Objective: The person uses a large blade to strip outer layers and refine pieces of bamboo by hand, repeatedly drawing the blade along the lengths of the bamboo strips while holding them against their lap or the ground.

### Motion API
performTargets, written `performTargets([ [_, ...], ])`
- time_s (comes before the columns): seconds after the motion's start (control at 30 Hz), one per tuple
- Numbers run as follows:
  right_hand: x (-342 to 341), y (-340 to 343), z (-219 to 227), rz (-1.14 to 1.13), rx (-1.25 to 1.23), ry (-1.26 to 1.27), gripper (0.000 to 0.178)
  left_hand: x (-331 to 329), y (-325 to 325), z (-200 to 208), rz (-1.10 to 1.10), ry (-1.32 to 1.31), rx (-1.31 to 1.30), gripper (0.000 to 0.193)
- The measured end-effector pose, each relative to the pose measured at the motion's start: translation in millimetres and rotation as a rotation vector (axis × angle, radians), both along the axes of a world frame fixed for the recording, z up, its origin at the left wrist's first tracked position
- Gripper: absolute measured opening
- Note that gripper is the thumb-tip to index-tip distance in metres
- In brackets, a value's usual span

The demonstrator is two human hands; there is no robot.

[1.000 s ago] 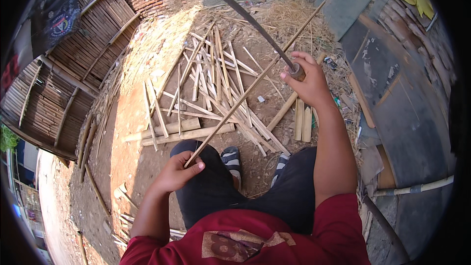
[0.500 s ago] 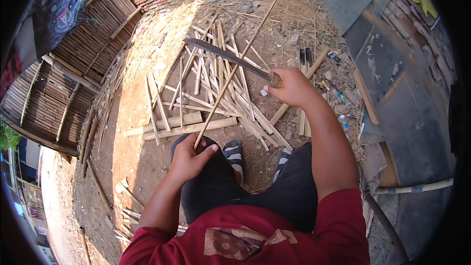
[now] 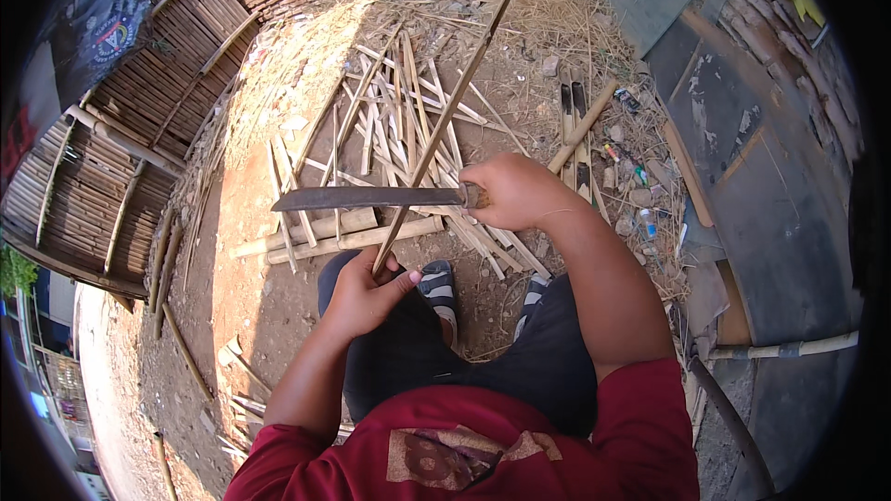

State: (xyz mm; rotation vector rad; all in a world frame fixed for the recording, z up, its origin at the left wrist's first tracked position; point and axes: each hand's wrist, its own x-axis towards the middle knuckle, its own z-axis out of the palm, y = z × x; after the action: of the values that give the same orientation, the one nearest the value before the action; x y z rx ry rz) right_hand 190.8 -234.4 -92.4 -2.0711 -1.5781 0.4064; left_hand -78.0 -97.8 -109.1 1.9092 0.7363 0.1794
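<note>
My left hand is closed round the near end of a long bamboo strip, just above my left knee. The strip slants away from me, up and to the right, over a pile of split pieces. In my right hand is a machete, gripped by its short wooden handle. Its dark blade points left and crosses the strip a little beyond my left hand. Whether the edge touches the strip I cannot tell.
Split bamboo pieces lie heaped on the dirt ahead. Thicker bamboo lengths rest before my feet. At the left leans a bamboo slat panel; dark boards stand at the right, with small litter beside them.
The machete has come nearer and to the left, its blade turning from slanted to nearly level across the strip. The bamboo strip's far end has shifted slightly left.
</note>
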Motion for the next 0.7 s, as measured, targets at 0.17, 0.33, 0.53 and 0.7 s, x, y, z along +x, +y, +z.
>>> performTargets([
  [0.17,46.5,-14.0,-16.6,-0.255,0.092,0.187,0.047,1.4,-5.2,6.3,-0.05,0.068,0.172,0.035],
  [0.33,25.7,-2.9,-30.4,-0.095,0.077,0.032,0.055,-4.9,2.8,-11.7,-0.091,0.013,-0.106,0.036],
  [0.53,54.5,-10.9,-19.3,-0.306,0.001,0.133,0.058,-26.3,13.5,-4.2,-0.093,-0.033,-0.225,0.028],
  [0.7,84.8,-46.8,-39.6,-0.506,0.078,0.108,0.068,-74.8,35.6,5.1,0.049,-0.046,-0.438,0.023],
])
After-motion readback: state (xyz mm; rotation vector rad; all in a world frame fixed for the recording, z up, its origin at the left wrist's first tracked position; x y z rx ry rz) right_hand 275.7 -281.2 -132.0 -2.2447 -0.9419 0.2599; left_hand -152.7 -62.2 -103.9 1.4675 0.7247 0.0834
